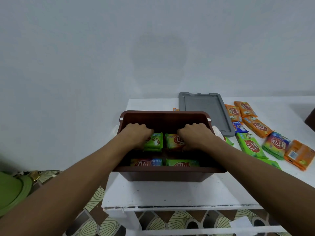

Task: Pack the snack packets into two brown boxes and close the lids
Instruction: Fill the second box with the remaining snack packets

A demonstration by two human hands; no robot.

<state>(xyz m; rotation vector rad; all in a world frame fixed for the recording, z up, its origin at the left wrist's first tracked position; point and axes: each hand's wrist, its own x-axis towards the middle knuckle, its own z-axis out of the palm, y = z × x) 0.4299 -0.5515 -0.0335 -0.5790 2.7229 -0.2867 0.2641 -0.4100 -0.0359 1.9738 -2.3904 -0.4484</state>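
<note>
Left hand (136,133): inside brown box (167,174), curled on a green packet stack (154,142); fingertips hidden. Right hand (194,135): inside the box, gripping an orange-fronted stack (174,141). 2 more packets (164,162) against the box's near wall, half hidden. Grey lid (207,111) behind-right of the box. Loose packets (252,126) right of the box; 1 cut off by its rim.

Bare forearms, no sleeves, two bare hands (136,133)
</note>
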